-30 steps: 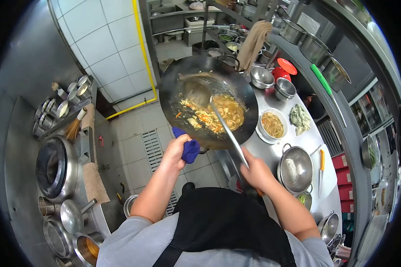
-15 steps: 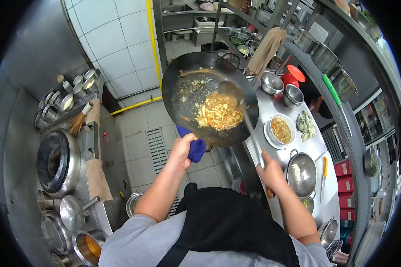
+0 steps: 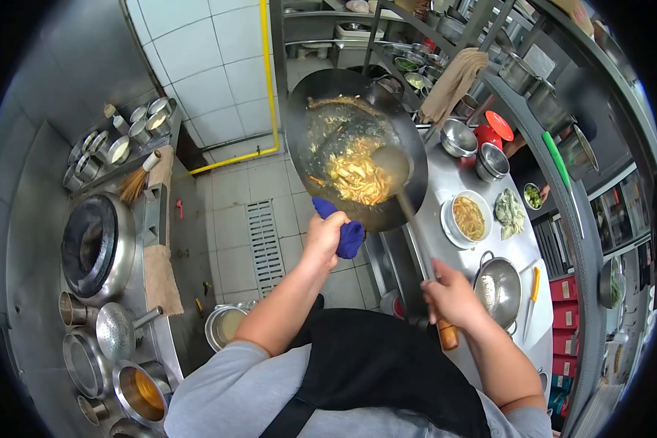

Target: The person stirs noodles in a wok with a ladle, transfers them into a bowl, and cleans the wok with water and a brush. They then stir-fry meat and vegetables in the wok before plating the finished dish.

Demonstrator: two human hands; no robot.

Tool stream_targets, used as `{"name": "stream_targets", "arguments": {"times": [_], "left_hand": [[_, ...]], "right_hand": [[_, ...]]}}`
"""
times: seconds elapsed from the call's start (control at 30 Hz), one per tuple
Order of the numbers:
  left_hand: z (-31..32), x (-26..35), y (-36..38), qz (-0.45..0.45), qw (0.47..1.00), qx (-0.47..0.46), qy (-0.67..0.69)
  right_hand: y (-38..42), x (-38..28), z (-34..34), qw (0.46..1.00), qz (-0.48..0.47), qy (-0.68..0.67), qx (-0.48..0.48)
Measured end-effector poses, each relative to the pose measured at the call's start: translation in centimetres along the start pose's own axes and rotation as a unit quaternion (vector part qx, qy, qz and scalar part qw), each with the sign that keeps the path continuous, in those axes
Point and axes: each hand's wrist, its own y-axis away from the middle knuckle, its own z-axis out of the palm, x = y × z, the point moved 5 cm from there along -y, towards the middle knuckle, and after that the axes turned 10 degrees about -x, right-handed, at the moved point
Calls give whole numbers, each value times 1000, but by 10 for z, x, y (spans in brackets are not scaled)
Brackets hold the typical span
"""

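My left hand (image 3: 324, 241) is closed round a folded blue cloth (image 3: 350, 239) at the near rim of a large dark wok (image 3: 310, 142); the cloth hides the grip beneath. The wok is held up over the floor, beside the counter. Sliced, yellowish-brown food (image 3: 358, 179) lies in its lower middle, with scraps along the far wall. My right hand (image 3: 452, 293) grips the long handle of a ladle (image 3: 392, 164), just above its wooden end. The ladle's bowl is inside the wok, against the right side of the food.
On the right counter (image 3: 434, 179) stand a white bowl of noodle-like food (image 3: 469, 217), a wire-handled strainer (image 3: 500, 285), metal bowls (image 3: 460, 136) and an orange-handled knife (image 3: 535, 292). Another person's hand (image 3: 544, 193) is by a bowl of green vegetables (image 3: 533, 196). A stove (image 3: 95, 252) is at left.
The wok has moved slightly away from me. The ladle has drawn back toward me, and my right hand is lower. Another person's hand and the bowl of greens have come into view at right.
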Motion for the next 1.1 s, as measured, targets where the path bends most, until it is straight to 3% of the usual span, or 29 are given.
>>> {"name": "stream_targets", "arguments": {"times": [0.07,0.13,0.2,0.27,0.43,0.47,0.53,0.63,0.7,0.8,0.83,1.1], "left_hand": [[1,-5,-3,19,998,-15,-57],[1,-7,0,15,997,-14,-72],[-2,-8,7,2,998,-3,-58],[0,-6,16,-8,998,-1,-61],[2,-20,27,-117,992,-46,6],[-5,-26,23,-135,989,-59,30],[1,-24,30,-173,982,-70,26],[25,-27,32,-162,977,-117,67],[32,-23,37,-146,989,-35,10],[37,-29,32,-149,987,-54,21],[43,-26,38,-148,983,-99,39],[53,-22,31,-122,991,-39,28]], "right_hand": [[3,-21,26,962,-44,-234,-134],[8,-35,22,950,-24,-279,-137],[1,-33,22,867,-39,-441,-226],[14,-31,38,885,-24,-402,-232],[22,-12,8,837,-48,-478,-263],[32,-17,6,861,-59,-447,-233],[37,-7,-7,848,-84,-451,-266],[54,3,-27,850,-98,-457,-243],[70,9,-39,856,-104,-457,-218],[90,25,-59,860,-105,-468,-175],[97,31,-66,856,-112,-482,-151],[155,64,-107,816,-191,-541,-71]]}}
